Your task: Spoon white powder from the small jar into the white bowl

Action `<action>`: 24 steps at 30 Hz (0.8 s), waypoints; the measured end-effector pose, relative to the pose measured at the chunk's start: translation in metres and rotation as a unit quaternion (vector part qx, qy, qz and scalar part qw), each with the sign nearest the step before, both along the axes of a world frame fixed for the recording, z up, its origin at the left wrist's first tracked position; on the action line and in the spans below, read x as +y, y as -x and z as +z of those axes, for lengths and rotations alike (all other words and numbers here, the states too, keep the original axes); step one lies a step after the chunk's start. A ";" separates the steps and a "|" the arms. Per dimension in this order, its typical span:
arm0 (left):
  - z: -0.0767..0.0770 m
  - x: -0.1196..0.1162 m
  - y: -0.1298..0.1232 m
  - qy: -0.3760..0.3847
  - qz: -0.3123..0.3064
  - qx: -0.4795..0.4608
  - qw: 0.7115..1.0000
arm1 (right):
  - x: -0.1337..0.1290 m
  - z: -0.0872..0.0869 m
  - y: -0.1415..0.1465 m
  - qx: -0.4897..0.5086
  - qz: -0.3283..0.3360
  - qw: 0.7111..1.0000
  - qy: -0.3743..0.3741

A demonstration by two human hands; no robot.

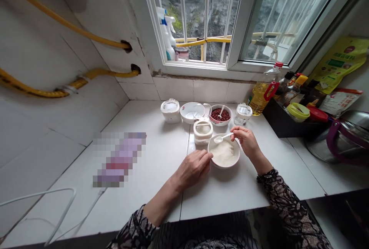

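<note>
A white bowl (224,166) of pale powder (223,152) stands on the counter in front of me. My left hand (196,164) is closed on the bowl's left rim, fingers curled. Between the pinched fingers of my right hand (243,138) is a small white spoon (219,139), its head over the powder near the far rim. Just behind the bowl sits a lidded white container (203,137). Farther back are a second container (170,111) with white contents, a floral-sided bowl (191,113), a bowl of red beans (221,115) with a spoon in it, and a clear jar (243,114).
An oil bottle (261,97) and a dark rack (278,120) of seasoning bottles stand at the back right. A metal pot (319,145) is at far right. A blurred purple item (121,160) lies on the left, with a white cable (95,201). The window (201,18) is behind.
</note>
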State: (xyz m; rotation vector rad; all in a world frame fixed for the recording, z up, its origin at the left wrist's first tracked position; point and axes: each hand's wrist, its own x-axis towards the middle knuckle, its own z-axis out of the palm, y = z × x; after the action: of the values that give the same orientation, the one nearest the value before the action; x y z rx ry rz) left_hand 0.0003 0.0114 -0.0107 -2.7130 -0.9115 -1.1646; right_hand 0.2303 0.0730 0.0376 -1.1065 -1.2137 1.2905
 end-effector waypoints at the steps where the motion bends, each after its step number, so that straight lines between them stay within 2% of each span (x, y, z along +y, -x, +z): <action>1: 0.000 0.000 0.000 0.000 0.000 0.000 1.000 | 0.000 0.001 0.002 0.004 -0.004 1.000 -0.004; 5: 0.000 0.000 -0.001 0.002 0.003 0.002 1.000 | 0.000 0.009 0.016 -0.016 -0.034 0.997 -0.066; 8: 0.001 0.000 -0.001 -0.001 0.005 0.003 1.000 | -0.003 0.013 0.029 -0.090 -0.043 0.980 -0.173; 10: 0.002 0.000 -0.001 -0.002 0.007 0.006 1.000 | -0.005 0.013 0.036 -0.174 -0.041 0.945 -0.274; 12: 0.002 -0.001 -0.001 0.001 0.007 0.011 1.000 | -0.006 0.012 0.039 -0.259 -0.011 0.896 -0.361; 14: 0.002 0.000 -0.001 0.004 0.006 0.013 1.000 | -0.007 0.012 0.038 -0.305 0.016 0.864 -0.401; 16: 0.001 0.000 0.000 0.006 0.004 0.012 1.000 | -0.009 0.014 0.033 -0.298 -0.003 0.868 -0.397; 19: 0.000 0.000 0.001 0.008 -0.002 0.008 1.000 | -0.010 0.017 0.020 -0.235 -0.058 0.906 -0.347; 21: 0.000 0.000 0.001 0.009 -0.004 0.005 1.000 | -0.010 0.016 0.011 -0.201 -0.050 0.935 -0.289; 24: 0.000 -0.001 0.001 0.009 -0.002 0.004 1.000 | -0.008 0.011 0.005 -0.235 -0.004 0.936 -0.260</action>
State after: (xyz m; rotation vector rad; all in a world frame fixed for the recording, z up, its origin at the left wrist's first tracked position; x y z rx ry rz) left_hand -0.0010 0.0108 -0.0107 -2.7331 -0.9194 -1.1520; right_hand 0.2256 0.0649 0.0491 -1.0425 -1.7755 0.6352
